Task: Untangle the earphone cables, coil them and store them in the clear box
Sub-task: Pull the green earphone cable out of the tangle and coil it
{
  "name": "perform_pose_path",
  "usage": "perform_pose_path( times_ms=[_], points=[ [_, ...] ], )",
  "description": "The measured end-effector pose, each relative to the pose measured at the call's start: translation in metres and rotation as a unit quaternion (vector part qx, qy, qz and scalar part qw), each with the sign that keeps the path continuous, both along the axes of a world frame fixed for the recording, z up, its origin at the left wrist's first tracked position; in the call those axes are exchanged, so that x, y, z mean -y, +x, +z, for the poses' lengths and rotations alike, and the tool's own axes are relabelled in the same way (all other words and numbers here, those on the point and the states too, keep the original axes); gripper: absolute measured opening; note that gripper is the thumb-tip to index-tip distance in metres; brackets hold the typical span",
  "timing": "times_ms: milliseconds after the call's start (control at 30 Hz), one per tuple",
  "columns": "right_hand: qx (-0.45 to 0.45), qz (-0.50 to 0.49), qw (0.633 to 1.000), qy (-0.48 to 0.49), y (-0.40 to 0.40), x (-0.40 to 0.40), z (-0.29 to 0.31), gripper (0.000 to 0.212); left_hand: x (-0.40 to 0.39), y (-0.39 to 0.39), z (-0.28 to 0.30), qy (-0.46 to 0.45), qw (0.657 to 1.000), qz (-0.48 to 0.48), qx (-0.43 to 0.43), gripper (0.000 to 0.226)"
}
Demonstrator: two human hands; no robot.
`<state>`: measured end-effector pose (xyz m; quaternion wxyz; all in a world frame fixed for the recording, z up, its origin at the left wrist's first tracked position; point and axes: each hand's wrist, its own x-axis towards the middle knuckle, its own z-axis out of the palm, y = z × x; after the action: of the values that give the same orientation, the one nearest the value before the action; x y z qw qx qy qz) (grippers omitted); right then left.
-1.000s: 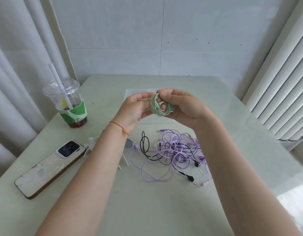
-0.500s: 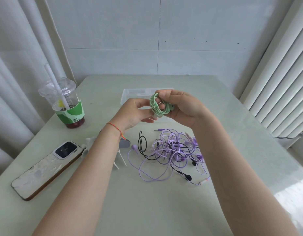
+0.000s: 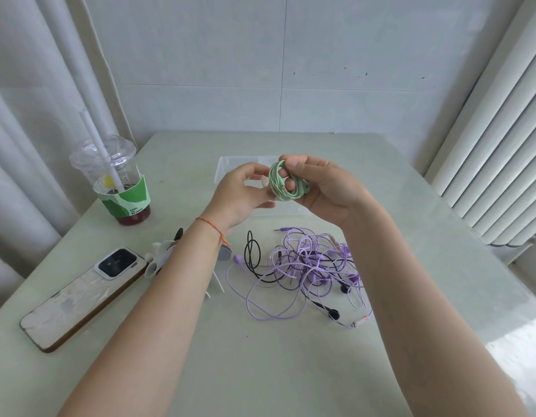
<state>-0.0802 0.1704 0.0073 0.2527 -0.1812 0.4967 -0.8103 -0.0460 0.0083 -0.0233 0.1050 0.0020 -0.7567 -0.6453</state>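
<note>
A green earphone cable [image 3: 279,183] is wound into a small coil that I hold in the air above the clear box [image 3: 230,167]. My right hand [image 3: 326,191] pinches the coil's top and cups it from the right. My left hand [image 3: 242,197] grips its left side with thumb and fingers. Below my hands, a tangle of purple earphone cables [image 3: 308,266] and black earphone cables [image 3: 253,257] lies on the table. The box is mostly hidden behind my hands.
A plastic drink cup [image 3: 119,188] with a straw stands at the back left. A phone [image 3: 80,296] lies face down at the left, with small white objects [image 3: 158,257] beside my left forearm. Curtains hang left, a radiator stands right.
My left thumb and fingers have shifted on the green coil, and both hands hold it at nearly the same spot. The tangle on the table has not moved.
</note>
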Motion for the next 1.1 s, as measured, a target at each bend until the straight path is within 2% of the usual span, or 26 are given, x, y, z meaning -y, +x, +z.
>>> perform_pose_path(
  times_ms=[367,433,567,700,833,1100],
  points=[
    [-0.02,0.004,1.0,-0.005,0.0,0.001,-0.003,0.013,0.001,-0.001,0.001,-0.054,0.997,0.046,-0.041,0.042],
    [-0.025,0.007,1.0,-0.006,0.0,0.001,-0.002,0.014,0.0,-0.001,0.0,-0.04,0.998,0.019,-0.033,0.04],
    [-0.035,0.016,0.999,-0.007,0.001,0.001,-0.001,0.015,-0.002,0.0,-0.001,-0.007,0.998,-0.064,-0.016,0.017],
    [-0.018,0.013,0.999,-0.023,0.001,0.0,0.001,0.015,-0.002,0.005,-0.002,0.041,0.992,-0.115,0.029,0.01],
    [0.004,0.013,0.999,-0.034,0.002,0.0,0.003,0.013,-0.003,0.011,-0.003,0.122,0.981,-0.141,0.054,0.025],
    [0.022,0.009,0.999,-0.036,0.003,-0.005,0.009,0.013,-0.006,0.007,-0.002,0.119,0.988,-0.096,0.036,0.031]
  ],
)
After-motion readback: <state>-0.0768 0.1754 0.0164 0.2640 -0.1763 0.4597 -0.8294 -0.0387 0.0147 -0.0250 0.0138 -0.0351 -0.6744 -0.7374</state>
